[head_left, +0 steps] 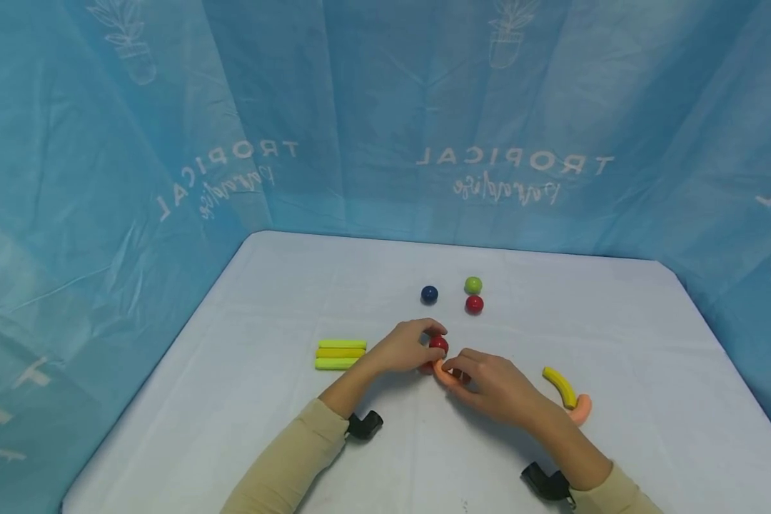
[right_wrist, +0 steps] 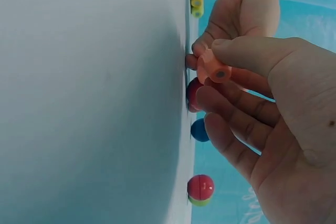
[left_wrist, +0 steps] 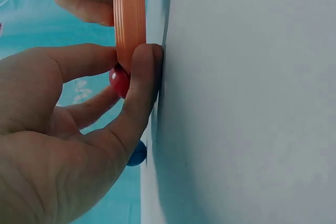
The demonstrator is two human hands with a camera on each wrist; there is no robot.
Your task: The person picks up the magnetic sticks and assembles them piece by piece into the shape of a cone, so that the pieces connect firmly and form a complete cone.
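Between the two hands is an orange curved piece [head_left: 446, 375] with a grooved side. My left hand [head_left: 406, 347] pinches its far end between thumb and a finger, as the left wrist view shows. The near end is held by the thumb and fingers of my right hand [right_wrist: 283, 98]. A red ball [head_left: 439, 346] sits by the left fingertips, behind the orange piece in the left wrist view. Under the left fingers another reddish thing [head_left: 426, 369] is mostly hidden, and I cannot tell its kind.
Three yellow-green sticks [head_left: 340, 353] lie side by side to the left. Farther back are a dark blue ball [head_left: 429, 295], a green ball [head_left: 473, 285] and a second red ball [head_left: 474, 305]. A yellow curved piece [head_left: 560, 387] and another orange curved piece [head_left: 581, 410] lie right, beside the right forearm.
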